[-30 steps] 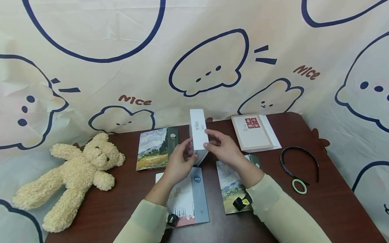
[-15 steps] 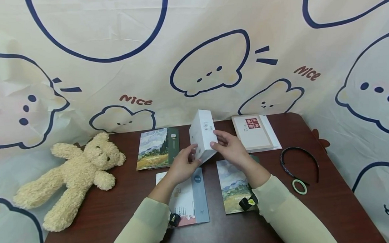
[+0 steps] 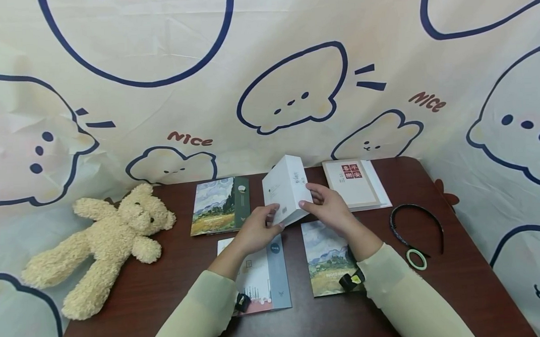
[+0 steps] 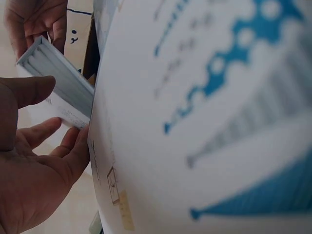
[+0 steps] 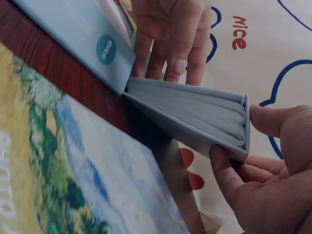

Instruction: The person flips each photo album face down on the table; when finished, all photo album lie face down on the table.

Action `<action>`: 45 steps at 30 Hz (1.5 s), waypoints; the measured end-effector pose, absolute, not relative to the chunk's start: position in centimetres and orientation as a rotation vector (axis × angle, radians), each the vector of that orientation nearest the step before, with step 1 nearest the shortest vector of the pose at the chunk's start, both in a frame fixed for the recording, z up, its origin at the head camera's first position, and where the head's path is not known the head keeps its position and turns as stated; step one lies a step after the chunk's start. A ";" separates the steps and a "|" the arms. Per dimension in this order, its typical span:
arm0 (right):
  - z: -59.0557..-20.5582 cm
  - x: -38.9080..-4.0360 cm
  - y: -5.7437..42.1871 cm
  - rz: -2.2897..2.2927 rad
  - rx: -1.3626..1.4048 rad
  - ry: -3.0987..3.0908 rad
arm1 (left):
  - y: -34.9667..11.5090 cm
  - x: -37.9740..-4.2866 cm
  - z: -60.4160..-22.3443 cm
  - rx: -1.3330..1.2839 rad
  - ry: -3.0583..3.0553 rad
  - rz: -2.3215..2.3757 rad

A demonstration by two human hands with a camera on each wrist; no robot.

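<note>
A thick white photo album point(image 3: 283, 188) stands tilted at the far middle of the table, its spine angled to the right. Its page edges point(image 5: 200, 109) show between the covers in the right wrist view. My left hand point(image 3: 256, 232) holds the album's lower left part, fingers at the cover. With thumb and fingers, my right hand point(image 3: 330, 209) grips the spine side. Just below lie a white-and-blue album point(image 3: 279, 272) under my left forearm and a landscape-painting album point(image 3: 323, 261) beside my right forearm.
Another painted album point(image 3: 215, 205) lies at back left, near a cream teddy bear point(image 3: 109, 243). At back right are a beige album point(image 3: 353, 185) with red characters, a black headband point(image 3: 392, 219) and a pale green ring point(image 3: 416, 259). A patterned cloth point(image 3: 287, 19) hangs behind the table.
The white album has turned from spine-on so that its broad cover shows, and has shifted slightly right. Both hands have moved a little right with it.
</note>
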State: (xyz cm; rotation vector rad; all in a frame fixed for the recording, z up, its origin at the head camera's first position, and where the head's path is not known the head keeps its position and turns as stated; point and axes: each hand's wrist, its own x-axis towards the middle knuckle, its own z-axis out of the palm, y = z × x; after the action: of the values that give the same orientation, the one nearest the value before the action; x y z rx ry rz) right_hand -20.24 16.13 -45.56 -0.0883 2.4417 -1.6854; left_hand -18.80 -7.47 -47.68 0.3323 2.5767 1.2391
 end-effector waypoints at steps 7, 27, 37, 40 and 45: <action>-46.2 -20.5 17.2 -1.616 -0.057 2.462 | -7.2 -18.9 -47.9 0.358 2.601 1.161; -48.4 -22.0 17.6 -1.511 -0.048 2.479 | -8.2 -19.3 -47.7 0.334 2.628 1.091; -48.9 -22.5 17.1 -1.375 -0.066 2.537 | -8.8 -19.5 -47.5 0.329 2.628 1.060; -48.8 -22.4 16.9 -1.385 -0.059 2.525 | -9.0 -19.5 -47.4 0.336 2.626 1.048; -48.7 -22.3 16.6 -1.393 -0.058 2.515 | -9.2 -19.5 -47.1 0.332 2.615 1.049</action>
State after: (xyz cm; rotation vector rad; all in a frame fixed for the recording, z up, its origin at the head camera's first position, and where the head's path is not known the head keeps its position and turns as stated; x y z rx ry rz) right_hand -22.29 16.63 -48.74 -0.0576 2.5149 -1.3925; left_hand -19.53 -9.22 -47.14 0.3318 2.6145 1.0495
